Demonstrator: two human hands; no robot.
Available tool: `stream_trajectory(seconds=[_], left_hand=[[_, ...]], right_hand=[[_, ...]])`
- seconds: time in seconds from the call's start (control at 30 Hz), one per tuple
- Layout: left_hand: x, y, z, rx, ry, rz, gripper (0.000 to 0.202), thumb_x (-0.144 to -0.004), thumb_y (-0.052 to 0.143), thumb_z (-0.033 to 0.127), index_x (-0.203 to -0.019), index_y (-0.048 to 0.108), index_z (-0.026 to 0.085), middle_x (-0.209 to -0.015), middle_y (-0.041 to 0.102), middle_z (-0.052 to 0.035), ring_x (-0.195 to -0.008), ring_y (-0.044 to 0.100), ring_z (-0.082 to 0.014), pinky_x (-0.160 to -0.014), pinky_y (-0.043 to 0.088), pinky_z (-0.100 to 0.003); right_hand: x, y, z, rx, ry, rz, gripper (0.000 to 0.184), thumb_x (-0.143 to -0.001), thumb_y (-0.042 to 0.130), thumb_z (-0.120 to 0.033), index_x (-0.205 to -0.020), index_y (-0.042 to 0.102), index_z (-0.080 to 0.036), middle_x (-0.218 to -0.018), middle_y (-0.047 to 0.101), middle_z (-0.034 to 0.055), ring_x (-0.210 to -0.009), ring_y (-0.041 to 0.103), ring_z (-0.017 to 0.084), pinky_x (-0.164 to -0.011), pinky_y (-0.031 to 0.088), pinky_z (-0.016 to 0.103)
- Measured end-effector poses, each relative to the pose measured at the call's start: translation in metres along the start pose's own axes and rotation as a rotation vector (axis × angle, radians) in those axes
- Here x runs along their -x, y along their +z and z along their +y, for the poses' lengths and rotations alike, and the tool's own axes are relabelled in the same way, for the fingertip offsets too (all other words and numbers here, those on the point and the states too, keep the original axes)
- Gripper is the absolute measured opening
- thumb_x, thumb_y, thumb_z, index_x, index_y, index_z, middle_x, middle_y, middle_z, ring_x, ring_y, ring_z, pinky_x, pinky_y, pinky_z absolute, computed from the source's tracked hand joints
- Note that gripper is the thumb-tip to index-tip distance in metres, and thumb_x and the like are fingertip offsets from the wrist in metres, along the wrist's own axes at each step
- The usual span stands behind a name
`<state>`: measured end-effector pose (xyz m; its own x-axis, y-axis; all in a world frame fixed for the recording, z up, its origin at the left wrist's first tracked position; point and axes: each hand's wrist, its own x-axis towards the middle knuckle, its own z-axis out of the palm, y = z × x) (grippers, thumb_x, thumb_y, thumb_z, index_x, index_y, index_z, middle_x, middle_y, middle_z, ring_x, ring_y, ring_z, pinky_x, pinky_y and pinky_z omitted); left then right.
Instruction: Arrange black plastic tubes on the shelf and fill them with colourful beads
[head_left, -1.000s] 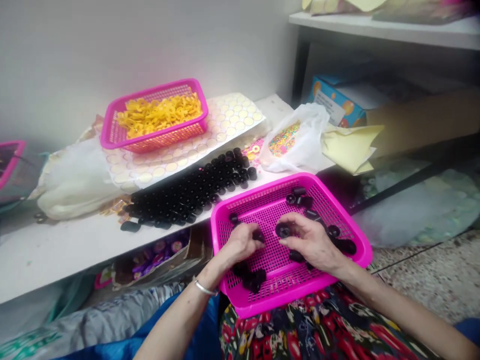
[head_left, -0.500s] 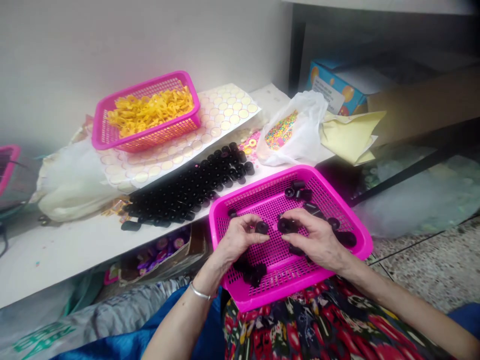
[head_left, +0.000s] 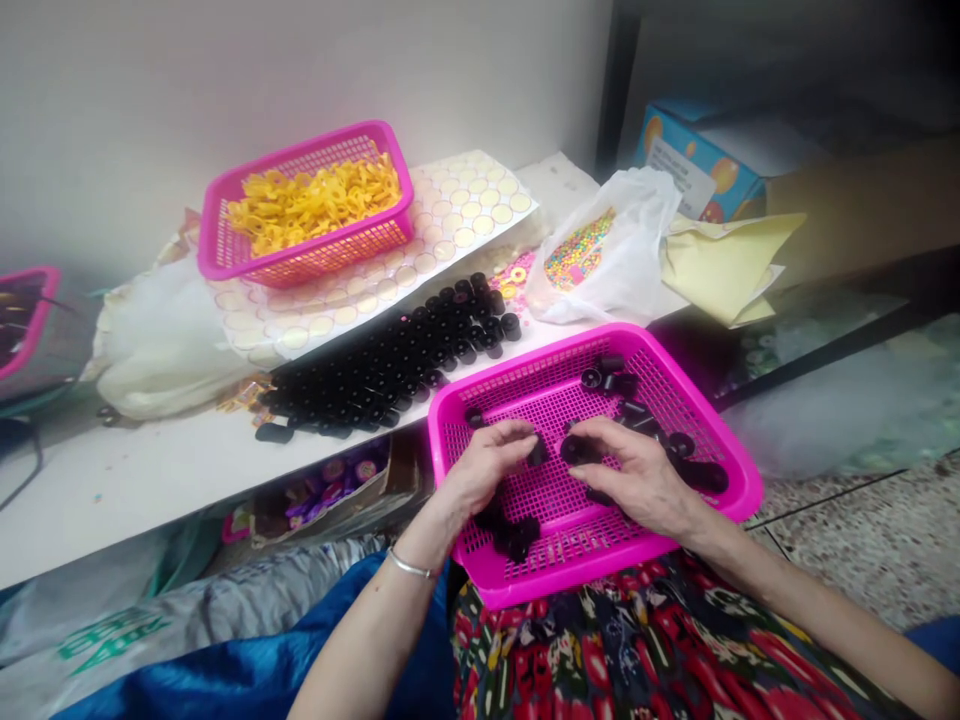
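My left hand [head_left: 489, 466] is closed, with a small black cylindrical cap [head_left: 538, 450] between thumb and fingertips. In my right hand [head_left: 646, 478] another black cap [head_left: 576, 450] is pinched, its round end turned toward the left. Both hands are over a pink plastic basket [head_left: 441, 447] that rests on my lap. Loose black caps [head_left: 517, 540] lie inside it at the near left, and more are along its right side, partly behind my right hand. On the white table, many black caps [head_left: 375, 370] stand close together in slanting rows.
Yellow plastic pieces fill a second pink basket [head_left: 300, 255] on a sheet of round stickers [head_left: 480, 205]. A white bag of colourful beads [head_left: 637, 265], yellow paper [head_left: 724, 265] and a blue box [head_left: 679, 165] are at the right. Under the table sits a carton [head_left: 397, 480] of purple items.
The cap in my left hand has turned from end-on to more side-on, and the left thumb has risen. My right hand keeps its grip. The whole view has shifted slightly.
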<state>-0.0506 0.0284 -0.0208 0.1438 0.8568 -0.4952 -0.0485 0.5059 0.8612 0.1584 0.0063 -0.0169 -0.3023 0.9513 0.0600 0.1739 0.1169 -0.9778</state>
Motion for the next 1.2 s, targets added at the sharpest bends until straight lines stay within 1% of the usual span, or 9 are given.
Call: stream_trajectory(seconds=[0.17, 0.27, 0.37, 0.5, 0.63, 0.8, 0.9, 1.07, 1.2], left_hand=[[-0.006, -0.042, 0.021, -0.662, 0.334, 0.206, 0.017, -0.073, 0.056, 0.021, -0.084, 0.068, 0.015, -0.079, 0.066, -0.0029, -0.074, 0.059, -0.0165, -0.071, 0.045, -0.027], [-0.007, -0.055, 0.025, -1.156, 0.319, 0.098, 0.020, -0.075, 0.048, 0.017, -0.073, 0.067, 0.015, -0.072, 0.065, -0.0034, -0.068, 0.058, -0.0160, -0.065, 0.044, -0.026], [-0.008, -0.046, 0.011, -1.587, 0.204, 0.040, 0.020, -0.075, 0.047, 0.013, -0.075, 0.067, 0.012, -0.076, 0.065, -0.0099, -0.074, 0.061, -0.0212, -0.067, 0.044, -0.030], [-0.014, -0.023, -0.012, -1.671, 0.148, 0.090, 0.030, -0.078, 0.040, 0.007, -0.097, 0.062, 0.006, -0.088, 0.064, -0.0184, -0.086, 0.062, -0.0287, -0.074, 0.045, -0.038], [-0.013, -0.011, -0.014, -1.688, 0.112, 0.079, 0.043, -0.075, 0.040, 0.003, -0.117, 0.049, 0.003, -0.095, 0.062, -0.0215, -0.091, 0.061, -0.0324, -0.076, 0.044, -0.045], [-0.004, -0.007, -0.013, -1.655, 0.036, 0.017, 0.052, -0.063, 0.054, 0.003, -0.114, 0.049, 0.005, -0.087, 0.065, -0.0181, -0.089, 0.061, -0.0336, -0.080, 0.042, -0.048], [0.002, -0.011, -0.012, -1.541, 0.017, 0.021, 0.041, -0.064, 0.059, 0.008, -0.105, 0.054, 0.009, -0.085, 0.066, -0.0139, -0.084, 0.062, -0.0294, -0.074, 0.045, -0.040], [0.018, -0.012, 0.003, -0.443, 0.109, -0.002, 0.037, -0.053, 0.078, 0.017, -0.086, 0.060, 0.015, -0.084, 0.063, -0.0026, -0.075, 0.059, -0.0164, -0.063, 0.046, -0.025], [0.032, -0.001, 0.012, 0.021, 0.094, -0.057, 0.042, -0.045, 0.082, 0.010, -0.082, 0.062, 0.014, -0.079, 0.062, 0.0005, -0.071, 0.058, -0.0108, -0.061, 0.046, -0.020]], right_hand=[[0.003, -0.002, 0.007, -0.002, 0.046, -0.012, 0.027, -0.075, 0.064, -0.021, -0.103, 0.061, -0.021, -0.099, 0.065, 0.0030, -0.090, 0.062, 0.018, -0.085, 0.051, 0.035], [0.003, -0.001, 0.009, -0.004, 0.087, -0.013, 0.027, -0.075, 0.064, -0.021, -0.102, 0.061, -0.020, -0.097, 0.064, 0.0028, -0.087, 0.062, 0.018, -0.083, 0.052, 0.034], [0.003, 0.001, 0.009, -0.019, 0.128, -0.025, 0.028, -0.075, 0.063, -0.021, -0.102, 0.061, -0.020, -0.096, 0.064, 0.0028, -0.085, 0.062, 0.017, -0.082, 0.052, 0.034], [0.003, 0.003, 0.006, -0.020, 0.120, -0.042, 0.027, -0.074, 0.064, -0.021, -0.101, 0.061, -0.019, -0.094, 0.064, 0.0026, -0.084, 0.062, 0.017, -0.080, 0.051, 0.033], [0.002, 0.001, 0.003, 0.007, 0.093, -0.014, 0.027, -0.074, 0.065, -0.019, -0.101, 0.061, -0.018, -0.095, 0.064, 0.0024, -0.086, 0.062, 0.017, -0.081, 0.050, 0.031], [0.002, 0.000, 0.002, -0.005, 0.063, -0.018, 0.027, -0.075, 0.064, -0.018, -0.102, 0.060, -0.019, -0.095, 0.063, 0.0017, -0.086, 0.060, 0.016, -0.080, 0.050, 0.030], [0.003, 0.001, 0.000, 0.009, 0.041, -0.028, 0.027, -0.076, 0.063, -0.016, -0.103, 0.060, -0.019, -0.095, 0.063, 0.0015, -0.086, 0.060, 0.015, -0.078, 0.050, 0.028], [0.004, 0.001, -0.010, 0.066, -0.117, -0.009, 0.030, -0.076, 0.064, -0.013, -0.106, 0.061, -0.018, -0.102, 0.062, 0.0038, -0.095, 0.059, 0.015, -0.085, 0.049, 0.028], [0.003, 0.002, -0.020, 0.091, -0.211, -0.010, 0.030, -0.077, 0.064, -0.012, -0.107, 0.060, -0.015, -0.099, 0.062, 0.0062, -0.092, 0.059, 0.015, -0.083, 0.050, 0.029]])
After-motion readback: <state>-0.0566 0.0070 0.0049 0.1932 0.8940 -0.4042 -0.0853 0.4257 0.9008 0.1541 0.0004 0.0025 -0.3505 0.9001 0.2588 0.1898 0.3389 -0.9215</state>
